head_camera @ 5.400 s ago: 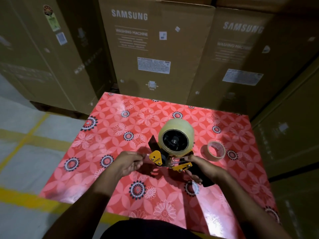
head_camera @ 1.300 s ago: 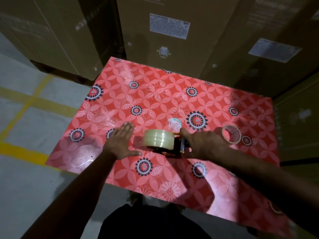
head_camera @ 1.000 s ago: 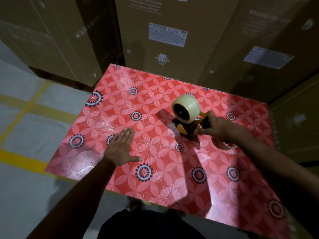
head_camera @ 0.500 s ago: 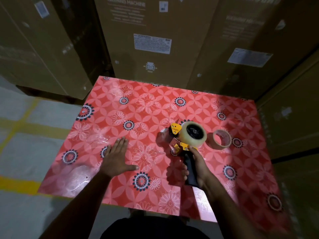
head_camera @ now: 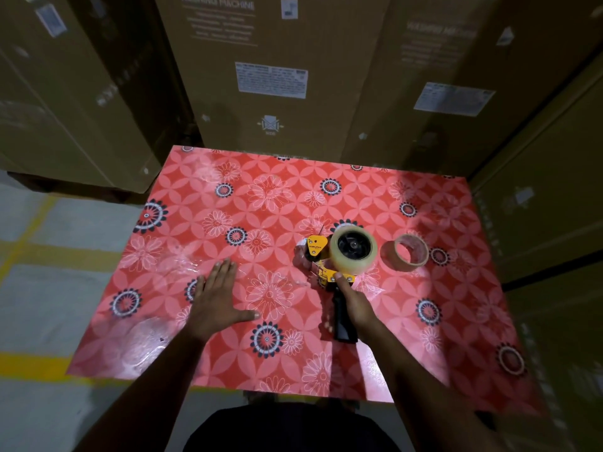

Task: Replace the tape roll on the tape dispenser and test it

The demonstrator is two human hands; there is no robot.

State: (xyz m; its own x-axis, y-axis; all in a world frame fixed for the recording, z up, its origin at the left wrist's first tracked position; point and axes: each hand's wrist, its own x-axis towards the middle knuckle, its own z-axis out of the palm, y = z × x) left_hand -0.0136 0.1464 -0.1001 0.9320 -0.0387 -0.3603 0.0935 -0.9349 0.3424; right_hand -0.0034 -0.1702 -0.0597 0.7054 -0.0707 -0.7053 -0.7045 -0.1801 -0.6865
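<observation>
A yellow and black tape dispenser [head_camera: 321, 256] lies on its side on the red flowered table [head_camera: 456, 321], with a full clear tape roll [head_camera: 353, 251] on its hub. My right hand [head_camera: 354, 301] rests on the dispenser's black handle [head_camera: 341, 321], fingers around it and thumb up by the yellow frame. My left hand [head_camera: 217, 295] lies flat on the table, fingers spread, well left of the dispenser. A nearly used-up tape roll [head_camera: 408, 252] sits just right of the dispenser. A shiny strip of clear tape [head_camera: 182, 261] appears stuck on the table near my left hand.
Tall cardboard washing-machine boxes [head_camera: 270, 70] stand tight against the table's far and right sides. Left of the table is grey floor [head_camera: 49, 288] with yellow lines.
My right hand brought the dispenser from the air down and back onto the table beside the old roll. My left hand has stayed flat on the table.
</observation>
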